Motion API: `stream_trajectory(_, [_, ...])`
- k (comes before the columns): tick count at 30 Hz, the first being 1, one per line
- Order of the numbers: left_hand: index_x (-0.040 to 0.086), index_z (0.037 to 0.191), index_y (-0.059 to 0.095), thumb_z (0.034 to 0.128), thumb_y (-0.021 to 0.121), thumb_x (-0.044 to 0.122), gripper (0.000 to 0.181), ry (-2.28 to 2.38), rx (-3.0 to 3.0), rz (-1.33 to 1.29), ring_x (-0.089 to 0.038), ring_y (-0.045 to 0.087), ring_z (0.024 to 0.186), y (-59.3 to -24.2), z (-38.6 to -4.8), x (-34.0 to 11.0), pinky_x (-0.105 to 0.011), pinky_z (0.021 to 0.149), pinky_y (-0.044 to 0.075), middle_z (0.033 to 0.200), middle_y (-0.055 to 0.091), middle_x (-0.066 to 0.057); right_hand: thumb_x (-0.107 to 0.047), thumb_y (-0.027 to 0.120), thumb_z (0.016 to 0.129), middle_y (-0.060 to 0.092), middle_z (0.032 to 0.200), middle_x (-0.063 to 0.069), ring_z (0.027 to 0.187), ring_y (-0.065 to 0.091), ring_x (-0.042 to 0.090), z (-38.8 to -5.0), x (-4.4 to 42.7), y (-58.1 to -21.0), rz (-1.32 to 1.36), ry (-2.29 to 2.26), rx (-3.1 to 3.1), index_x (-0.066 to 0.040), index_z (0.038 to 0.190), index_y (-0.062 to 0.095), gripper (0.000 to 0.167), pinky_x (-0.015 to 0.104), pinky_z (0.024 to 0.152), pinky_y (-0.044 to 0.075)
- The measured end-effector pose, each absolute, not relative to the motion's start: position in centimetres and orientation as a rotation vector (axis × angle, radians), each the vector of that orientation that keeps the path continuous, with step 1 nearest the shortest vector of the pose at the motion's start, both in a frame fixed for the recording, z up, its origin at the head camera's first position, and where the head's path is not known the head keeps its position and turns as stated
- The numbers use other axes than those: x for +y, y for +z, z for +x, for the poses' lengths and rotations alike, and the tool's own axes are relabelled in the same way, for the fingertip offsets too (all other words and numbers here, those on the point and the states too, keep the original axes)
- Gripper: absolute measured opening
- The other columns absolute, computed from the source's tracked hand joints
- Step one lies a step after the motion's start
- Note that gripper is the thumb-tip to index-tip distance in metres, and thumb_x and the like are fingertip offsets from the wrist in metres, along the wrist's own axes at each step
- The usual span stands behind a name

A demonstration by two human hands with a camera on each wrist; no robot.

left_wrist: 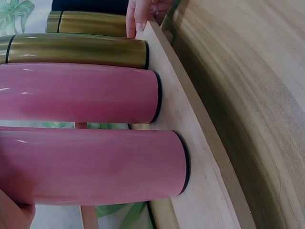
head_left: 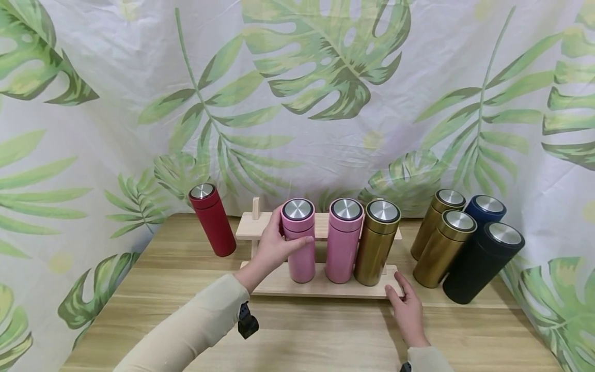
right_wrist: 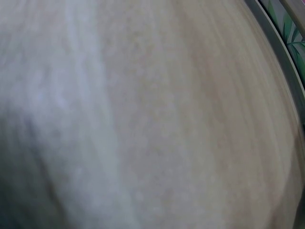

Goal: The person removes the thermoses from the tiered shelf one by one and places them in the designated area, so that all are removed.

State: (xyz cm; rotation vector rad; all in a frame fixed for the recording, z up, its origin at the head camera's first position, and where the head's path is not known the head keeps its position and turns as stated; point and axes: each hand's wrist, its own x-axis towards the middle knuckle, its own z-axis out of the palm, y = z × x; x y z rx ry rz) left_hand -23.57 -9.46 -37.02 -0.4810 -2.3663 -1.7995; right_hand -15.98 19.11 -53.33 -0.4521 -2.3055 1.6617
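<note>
My left hand [head_left: 274,243] grips a pink thermos [head_left: 301,258], with the thumb across its front. That thermos stands upright on the lower board of a two-tier wooden rack [head_left: 283,288]; in the left wrist view its black-rimmed base [left_wrist: 183,162] meets the board. A second pink thermos [head_left: 343,253] and a gold thermos [head_left: 375,256] stand close together to its right on the same board. My right hand [head_left: 409,310] holds the right end of that lower board, thumb and fingers at the corner. Only blurred wood grain fills most of the right wrist view.
A red thermos [head_left: 215,227] stands on the wooden table [head_left: 186,279] left of the rack. To the right are two gold thermoses [head_left: 441,253], a blue thermos [head_left: 485,209] and a black thermos [head_left: 479,268]. A leaf-print cloth [head_left: 325,144] hangs behind.
</note>
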Motion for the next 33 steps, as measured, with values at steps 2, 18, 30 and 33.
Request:
stream_trajectory(2, [0.013,0.135,0.038,0.0643,0.085,0.011,0.085,-1.791,-2.362,-0.466,-0.023,0.052,0.113,-36.9,-23.5,-9.4,-0.041,0.096,0.044,0.125,0.052,-0.009,-0.025,0.057,0.092,0.043,0.141,0.014,0.115,0.044,0.016,-16.0,19.1,-53.3,-0.448,1.663,-2.306,-0.004,0.137,0.044,0.051,0.001,0.075,0.034])
stream_trajectory(18, [0.014,0.128,0.048,0.0592,0.087,0.014,0.079,-1.694,-2.348,-0.488,-0.021,0.059,0.098,-36.5,-22.0,-10.2,-0.036,0.084,0.050,0.116,0.059,-0.006,-0.024,0.058,0.092,0.043,0.141,0.013,0.122,0.041,0.020,-16.1,19.1,-53.3,-0.465,1.703,-2.281,-0.004,0.137,0.044,0.051,0.000,0.075,0.032])
stream_trajectory(30, [0.012,0.126,0.049,0.0587,0.088,0.015,0.077,-1.554,-2.300,-0.569,-0.017,0.060,0.095,-35.6,-21.0,-12.6,-0.030,0.080,0.052,0.113,0.061,-0.005,-0.025,0.060,0.091,0.045,0.140,0.012,0.106,0.042,-0.006,-15.9,18.9,-53.1,-0.468,1.662,-2.279,-0.004,0.135,0.046,0.051,0.000,0.077,0.033])
stream_trajectory(33, [0.010,0.125,0.050,0.0581,0.088,0.014,0.077,-1.515,-2.272,-0.572,-0.017,0.060,0.093,-35.2,-20.8,-13.2,-0.027,0.078,0.052,0.111,0.060,-0.006,-0.024,0.060,0.091,0.045,0.139,0.012,0.101,0.040,-0.011,-15.9,18.9,-53.2,-0.470,1.662,-2.274,-0.004,0.135,0.046,0.050,0.000,0.076,0.033])
